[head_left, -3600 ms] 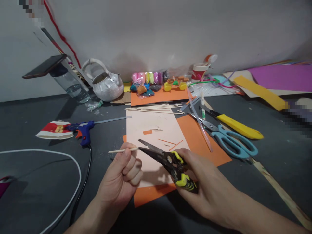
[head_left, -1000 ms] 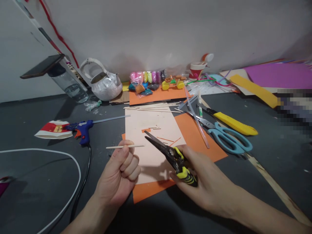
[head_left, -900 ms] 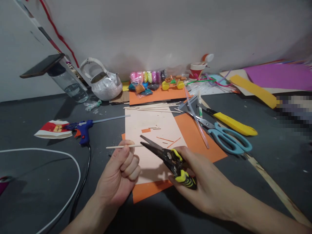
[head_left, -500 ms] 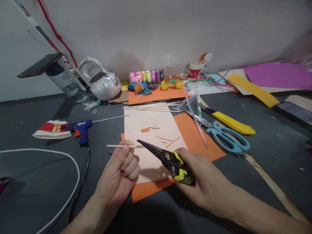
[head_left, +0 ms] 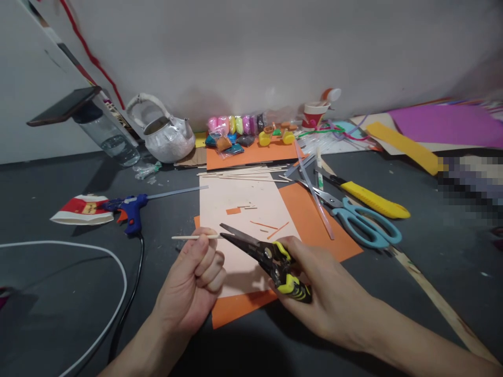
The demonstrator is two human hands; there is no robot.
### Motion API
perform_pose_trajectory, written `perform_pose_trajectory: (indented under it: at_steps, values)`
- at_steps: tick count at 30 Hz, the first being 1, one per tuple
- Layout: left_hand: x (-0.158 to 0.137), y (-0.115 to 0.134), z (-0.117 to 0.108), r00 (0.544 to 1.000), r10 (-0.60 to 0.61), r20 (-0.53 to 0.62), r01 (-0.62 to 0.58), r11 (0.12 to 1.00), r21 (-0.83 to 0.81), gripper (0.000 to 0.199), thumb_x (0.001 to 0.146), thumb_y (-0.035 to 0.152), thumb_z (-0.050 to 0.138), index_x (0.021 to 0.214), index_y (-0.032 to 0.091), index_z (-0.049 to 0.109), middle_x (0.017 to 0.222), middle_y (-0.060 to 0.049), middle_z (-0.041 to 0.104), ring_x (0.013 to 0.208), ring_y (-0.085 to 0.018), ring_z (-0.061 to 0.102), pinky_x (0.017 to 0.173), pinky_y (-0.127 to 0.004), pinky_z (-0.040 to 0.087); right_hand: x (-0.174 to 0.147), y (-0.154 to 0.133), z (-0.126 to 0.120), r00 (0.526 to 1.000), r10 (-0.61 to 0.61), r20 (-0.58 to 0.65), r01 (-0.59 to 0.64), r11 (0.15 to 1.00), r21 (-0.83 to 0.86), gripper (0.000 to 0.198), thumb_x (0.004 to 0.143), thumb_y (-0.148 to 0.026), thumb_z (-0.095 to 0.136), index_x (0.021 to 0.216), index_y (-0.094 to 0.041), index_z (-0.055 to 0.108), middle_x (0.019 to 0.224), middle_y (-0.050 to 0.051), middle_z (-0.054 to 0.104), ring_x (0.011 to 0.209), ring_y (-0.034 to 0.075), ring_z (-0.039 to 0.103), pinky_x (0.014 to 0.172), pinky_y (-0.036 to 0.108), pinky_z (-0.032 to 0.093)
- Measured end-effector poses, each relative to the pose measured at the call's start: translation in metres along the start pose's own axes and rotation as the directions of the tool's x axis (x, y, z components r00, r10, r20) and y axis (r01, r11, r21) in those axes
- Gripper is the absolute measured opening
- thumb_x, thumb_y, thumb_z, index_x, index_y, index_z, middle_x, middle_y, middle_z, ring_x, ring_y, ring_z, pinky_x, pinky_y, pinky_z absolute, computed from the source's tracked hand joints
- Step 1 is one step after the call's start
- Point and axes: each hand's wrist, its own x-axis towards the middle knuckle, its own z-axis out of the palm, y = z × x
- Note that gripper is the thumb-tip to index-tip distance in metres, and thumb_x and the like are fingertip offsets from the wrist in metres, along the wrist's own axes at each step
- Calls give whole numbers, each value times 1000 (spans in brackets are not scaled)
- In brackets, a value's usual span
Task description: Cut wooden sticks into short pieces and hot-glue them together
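Our left hand (head_left: 200,267) pinches a short stick (head_left: 184,237) between thumb and forefinger, other fingers curled; our right hand (head_left: 318,283) grips the handles of black-and-yellow cutters (head_left: 268,253). Change: the blades, together half a second ago, now stand apart, tips at the stick's right end. Contact: cannot tell. We judge the cutting unfinished, as the stick lies at the parted blades again. Stick is held above the pale sheet (head_left: 223,193), toward the near edge of the worktop (head_left: 70,303). Small offcuts (head_left: 250,208) lie mid-sheet; we note a bundle of thin sticks (head_left: 243,173) across its far edge.
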Motion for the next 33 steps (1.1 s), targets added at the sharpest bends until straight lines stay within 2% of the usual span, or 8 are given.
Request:
perform_pose_trajectory:
  at_steps: [4, 8, 17, 20, 25, 30, 33]
  values:
    - [0, 0, 2, 999, -27, -25, 27, 1000, -6, 23, 80, 22, 79, 67, 15, 62, 53, 10, 12, 44, -5, 7, 41, -22, 7, -2, 2, 0, 1000, 7, 23, -7, 1000, -10, 15, 78, -16, 54, 87, -23, 43, 70, 0, 57, 57, 17, 51, 52, 27, 36]
    - [0, 1, 4, 999, -18, -44, 17, 1000, -21, 15, 79, 21, 80, 76, 16, 66, 54, 11, 12, 44, -4, 8, 40, -21, 7, -1, 3, -1, 999, 39, 18, -40, 997, 62, 11, 82, -19, 52, 88, -23, 43, 72, 0, 58, 59, 17, 52, 53, 27, 38]
    - [-2, -1, 1, 1000, -10, -8, 10, 1000, -17, 26, 83, 20, 76, 65, 14, 58, 53, 11, 10, 44, -5, 7, 40, -22, 9, 0, -1, -3, 999, 21, 24, -21, 1000, 11, 18, 76, -16, 57, 87, -23, 44, 74, 2, 58, 61, 17, 53, 54, 28, 38]
    - [-1, -2, 0, 1000, -1, 5, 1, 1000, -22, 23, 84, 20, 75, 68, 15, 60, 54, 11, 10, 44, -5, 7, 40, -21, 9, -1, -1, -2, 999, 13, 30, -13, 1000, -2, 20, 75, -15, 56, 88, -23, 43, 74, 1, 58, 61, 17, 52, 54, 28, 37]
    - [-1, -1, 1, 998, -31, -51, 30, 999, -25, 22, 80, 21, 79, 69, 14, 62, 54, 11, 11, 44, -4, 7, 41, -22, 7, -5, 4, 0, 999, 0, 44, 0, 1000, -6, 18, 77, -16, 54, 87, -23, 41, 69, -1, 55, 57, 16, 48, 52, 27, 35]
    - [-2, 1, 4, 997, -20, -80, 18, 1000, -25, 20, 77, 22, 82, 73, 14, 64, 54, 12, 11, 44, -3, 8, 41, -21, 6, -2, 3, -2, 999, 36, 15, -37, 996, 82, 16, 82, -16, 51, 92, -23, 42, 73, -1, 56, 60, 16, 50, 54, 27, 37]
    - [-1, 0, 4, 996, -23, -83, 20, 999, -39, 19, 77, 21, 81, 73, 14, 64, 54, 12, 12, 44, -3, 8, 41, -21, 6, 0, 0, -2, 999, 39, 32, -41, 997, 61, 18, 80, -17, 54, 90, -23, 42, 77, 1, 57, 62, 17, 51, 55, 28, 37]
